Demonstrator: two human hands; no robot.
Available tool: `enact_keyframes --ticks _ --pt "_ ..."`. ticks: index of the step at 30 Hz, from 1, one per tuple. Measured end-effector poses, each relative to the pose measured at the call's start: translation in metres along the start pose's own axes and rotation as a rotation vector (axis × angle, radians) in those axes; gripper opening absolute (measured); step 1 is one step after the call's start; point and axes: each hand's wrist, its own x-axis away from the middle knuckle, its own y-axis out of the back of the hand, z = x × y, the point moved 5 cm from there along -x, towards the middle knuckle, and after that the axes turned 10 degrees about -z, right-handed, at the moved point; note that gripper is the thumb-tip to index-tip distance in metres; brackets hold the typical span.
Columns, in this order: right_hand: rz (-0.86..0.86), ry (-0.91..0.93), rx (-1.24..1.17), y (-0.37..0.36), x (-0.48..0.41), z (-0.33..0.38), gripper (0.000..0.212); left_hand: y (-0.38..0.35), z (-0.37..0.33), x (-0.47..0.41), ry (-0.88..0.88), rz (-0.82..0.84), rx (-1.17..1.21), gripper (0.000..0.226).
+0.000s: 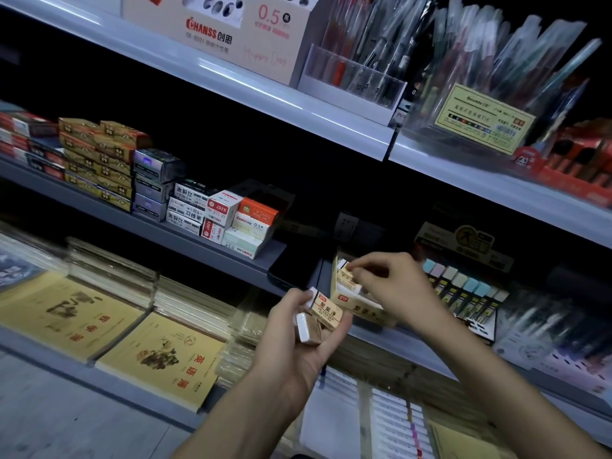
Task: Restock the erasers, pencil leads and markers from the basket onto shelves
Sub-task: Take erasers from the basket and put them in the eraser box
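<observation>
My left hand (298, 339) grips a small bunch of erasers (319, 318) in tan sleeves with white ends, held just in front of the middle shelf. To their right an open tan eraser display box (361, 308) sits on that shelf's edge. My right hand (387, 286) reaches over the box and pinches one eraser (347, 271) at its top opening. Pencil lead tubes (463, 293) with pastel caps stand in a dark display right of the box.
Small stationery boxes (212, 213) are stacked on the grey shelf (185, 236) at left. Yellow exercise books (159, 356) lie on the lower shelf. Pens in clear holders (364, 71) fill the top shelf. Label sheets (390, 422) sit below my arms.
</observation>
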Motion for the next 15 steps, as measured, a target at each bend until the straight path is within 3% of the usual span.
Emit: enact_keyframes --ticks 3,5,10,12,15 --pt "0.234 -0.068 -0.23 -0.006 0.029 0.018 0.007 -0.002 0.004 -0.001 -0.002 0.031 -0.023 0.022" --pt "0.27 -0.022 -0.229 -0.008 0.043 0.022 0.011 -0.003 0.007 -0.001 0.001 0.049 -0.037 0.029" --pt "0.154 -0.062 -0.254 -0.005 0.054 0.015 0.019 0.001 0.012 0.002 0.009 0.079 -0.176 0.032" --pt "0.131 -0.126 -0.284 -0.007 0.047 0.001 0.019 0.006 0.012 -0.001 0.007 0.013 -0.223 0.034" --pt "-0.092 -0.1 -0.148 -0.002 0.018 -0.02 0.013 0.02 0.009 -0.009 -0.001 -0.146 -0.219 0.045"
